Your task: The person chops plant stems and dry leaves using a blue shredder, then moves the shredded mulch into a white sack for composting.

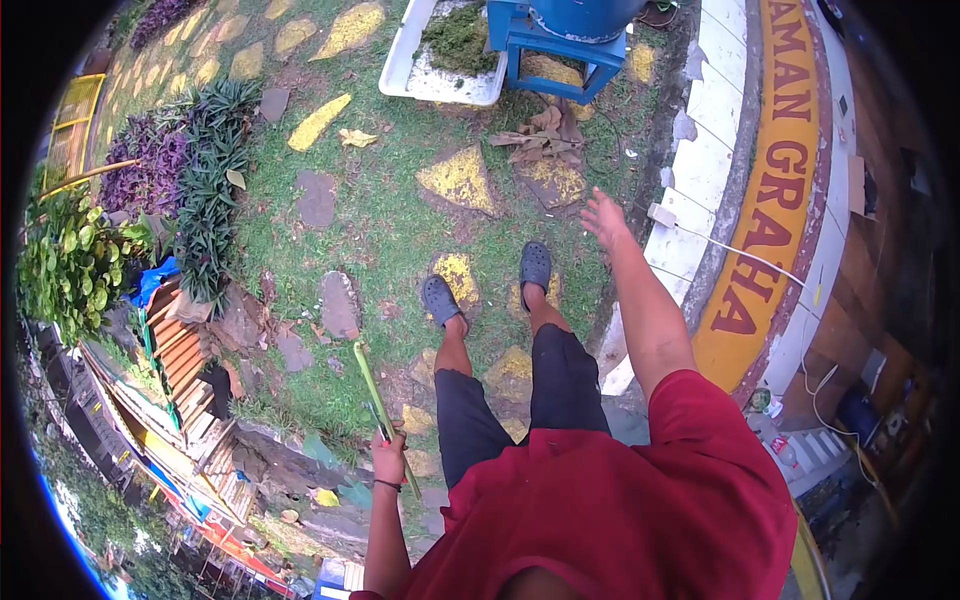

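My left hand (389, 456) is closed round a long green stalk (370, 385), low at my left side. The stalk slants up and away from my fist, and its thin lower end sticks out below. A small dark and shiny piece shows against it just above my fingers, too small to name. Out in front on the right, my right hand (604, 218) is stretched forward with its fingers apart and nothing in it. It is nearest to dry brown leaves (545, 137) lying by a yellow-painted stone (553, 182).
Ahead stand a white tray (440, 88) of green plant matter and a blue stool (565, 55) bearing a blue container (585, 18). A raised lettered kerb (765, 230) with a white cable (740, 250) runs along the right. Purple and green plants (205, 150) grow at left.
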`<state>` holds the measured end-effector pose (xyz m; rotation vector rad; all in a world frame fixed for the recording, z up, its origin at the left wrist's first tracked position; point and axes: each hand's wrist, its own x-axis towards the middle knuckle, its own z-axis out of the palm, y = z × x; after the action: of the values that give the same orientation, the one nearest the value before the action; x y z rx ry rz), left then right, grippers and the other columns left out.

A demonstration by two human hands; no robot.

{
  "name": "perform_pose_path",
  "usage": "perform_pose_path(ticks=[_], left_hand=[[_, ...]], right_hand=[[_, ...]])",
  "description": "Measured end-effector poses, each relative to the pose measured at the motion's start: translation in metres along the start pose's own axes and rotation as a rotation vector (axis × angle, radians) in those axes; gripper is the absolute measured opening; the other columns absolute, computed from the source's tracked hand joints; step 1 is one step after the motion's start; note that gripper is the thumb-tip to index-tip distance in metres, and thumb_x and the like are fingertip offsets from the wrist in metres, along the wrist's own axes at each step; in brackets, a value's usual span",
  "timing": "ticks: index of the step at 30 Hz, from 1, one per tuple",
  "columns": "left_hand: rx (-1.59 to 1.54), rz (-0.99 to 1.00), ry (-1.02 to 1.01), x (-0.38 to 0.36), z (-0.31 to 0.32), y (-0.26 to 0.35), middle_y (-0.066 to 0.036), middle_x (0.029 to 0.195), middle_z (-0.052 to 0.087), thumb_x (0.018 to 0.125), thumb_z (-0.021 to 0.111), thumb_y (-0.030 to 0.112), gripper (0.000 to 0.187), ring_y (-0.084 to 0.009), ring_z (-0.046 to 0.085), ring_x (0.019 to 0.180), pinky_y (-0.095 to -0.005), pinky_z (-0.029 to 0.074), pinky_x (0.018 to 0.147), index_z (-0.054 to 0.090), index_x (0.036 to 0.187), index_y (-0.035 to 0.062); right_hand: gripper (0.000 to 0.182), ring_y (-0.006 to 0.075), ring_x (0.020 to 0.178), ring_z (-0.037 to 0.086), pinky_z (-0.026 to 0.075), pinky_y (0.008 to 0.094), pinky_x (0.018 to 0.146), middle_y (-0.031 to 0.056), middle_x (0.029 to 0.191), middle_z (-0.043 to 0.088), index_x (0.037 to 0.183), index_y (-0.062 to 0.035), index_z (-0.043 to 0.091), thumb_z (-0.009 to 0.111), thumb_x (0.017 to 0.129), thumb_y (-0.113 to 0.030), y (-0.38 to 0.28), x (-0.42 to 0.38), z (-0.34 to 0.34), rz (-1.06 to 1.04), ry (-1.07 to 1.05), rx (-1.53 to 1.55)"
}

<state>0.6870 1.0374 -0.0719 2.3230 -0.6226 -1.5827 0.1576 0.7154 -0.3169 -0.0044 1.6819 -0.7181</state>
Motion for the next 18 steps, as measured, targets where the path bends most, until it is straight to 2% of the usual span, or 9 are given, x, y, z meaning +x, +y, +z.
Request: perform_pose_path(ticks=[4, 6, 10, 12, 13, 14, 16, 17, 18], left_hand=[[-0.066, 0.118, -0.056, -0.009, 0.035, 0.043, 0.002, 0.077, 0.057, 0.090, 0.062, 0.006, 0.017, -0.0075, 0.052, 0.067, -0.0253, 0.046, 0.062, 0.066, 0.107, 0.0053], [-0.069, 0.175, -0.093, -0.018, 0.054, 0.073, 0.002, 0.077, 0.056, 0.090, 0.062, 0.005, 0.016, -0.0069, 0.051, 0.067, -0.0245, 0.043, 0.061, 0.066, 0.106, 0.0049], [-0.158, 0.232, -0.109, -0.047, 0.093, 0.121, 0.002, 0.080, 0.058, 0.092, 0.063, 0.005, 0.016, -0.0067, 0.052, 0.068, -0.0231, 0.043, 0.063, 0.065, 0.108, 0.0046], [-0.288, 0.251, -0.143, -0.066, 0.114, 0.145, 0.001, 0.085, 0.060, 0.092, 0.064, 0.006, 0.018, -0.0070, 0.053, 0.071, -0.0232, 0.044, 0.064, 0.064, 0.110, 0.0042], [-0.392, 0.259, -0.193, -0.082, 0.123, 0.150, 0.000, 0.089, 0.062, 0.093, 0.064, 0.006, 0.019, -0.0074, 0.055, 0.074, -0.0234, 0.044, 0.065, 0.063, 0.112, 0.0038], [-0.415, 0.261, -0.177, -0.093, 0.131, 0.148, 0.000, 0.089, 0.062, 0.093, 0.064, 0.006, 0.019, -0.0074, 0.055, 0.074, -0.0234, 0.044, 0.065, 0.063, 0.112, 0.0038], [-0.457, 0.218, -0.187, -0.105, 0.144, 0.139, -0.003, 0.099, 0.063, 0.093, 0.064, 0.007, 0.022, -0.0100, 0.058, 0.083, -0.0252, 0.048, 0.071, 0.062, 0.115, 0.0028], [-0.501, 0.242, -0.182, -0.112, 0.148, 0.132, -0.003, 0.100, 0.063, 0.093, 0.065, 0.010, 0.024, -0.0106, 0.059, 0.087, -0.0267, 0.048, 0.073, 0.061, 0.115, 0.0023], [-0.583, 0.214, -0.239, -0.120, 0.149, 0.128, -0.002, 0.097, 0.061, 0.093, 0.066, 0.013, 0.023, -0.0108, 0.059, 0.085, -0.0276, 0.048, 0.074, 0.062, 0.113, 0.0025]], right_hand=[[0.072, 0.0235, 0.099, 0.065, 0.052, 0.0376, 0.086, 0.0148, 0.133, 0.061, 0.143, -0.0060, 0.051, 0.065, 0.092, -0.055, 0.017, -0.118, 0.060, -0.119, -0.265, -0.561], [0.080, 0.0263, 0.111, 0.062, 0.050, 0.0391, 0.092, 0.0157, 0.137, 0.057, 0.148, -0.0061, 0.044, 0.063, 0.092, -0.060, 0.025, -0.186, 0.084, -0.061, -0.540, -0.676], [0.088, 0.0265, 0.126, 0.052, 0.043, 0.0421, 0.103, 0.0149, 0.147, 0.045, 0.153, -0.0105, 0.034, 0.054, 0.091, -0.070, 0.061, -0.298, 0.105, 0.207, -1.000, -0.594], [0.084, 0.0241, 0.125, 0.052, 0.043, 0.0436, 0.101, 0.0122, 0.135, 0.053, 0.147, -0.0104, 0.042, 0.054, 0.091, -0.071, 0.071, -0.345, 0.107, 0.321, -1.048, -0.502], [0.076, 0.0213, 0.115, 0.058, 0.047, 0.0426, 0.093, 0.0088, 0.121, 0.057, 0.139, -0.0105, 0.047, 0.053, 0.092, -0.070, 0.081, -0.352, 0.107, 0.359, -1.104, -0.470], [0.076, 0.0213, 0.115, 0.058, 0.047, 0.0426, 0.093, 0.0088, 0.121, 0.057, 0.139, -0.0105, 0.047, 0.053, 0.092, -0.070, 0.077, -0.366, 0.104, 0.361, -1.113, -0.498], [0.067, 0.0194, 0.099, 0.064, 0.051, 0.0397, 0.084, 0.0058, 0.111, 0.058, 0.131, -0.0103, 0.050, 0.054, 0.094, -0.066, 0.064, -0.397, 0.103, 0.284, -1.048, -0.417], [0.065, 0.0156, 0.106, 0.057, 0.046, 0.0367, 0.095, 0.0048, 0.119, 0.059, 0.141, -0.0101, 0.047, 0.056, 0.097, -0.058, 0.066, -0.402, 0.099, 0.357, -1.015, -0.345], [0.064, 0.0177, 0.107, 0.059, 0.048, 0.0375, 0.094, 0.0061, 0.119, 0.060, 0.141, -0.0083, 0.047, 0.056, 0.098, -0.055, 0.052, -0.419, 0.094, 0.423, -1.062, -0.333]])
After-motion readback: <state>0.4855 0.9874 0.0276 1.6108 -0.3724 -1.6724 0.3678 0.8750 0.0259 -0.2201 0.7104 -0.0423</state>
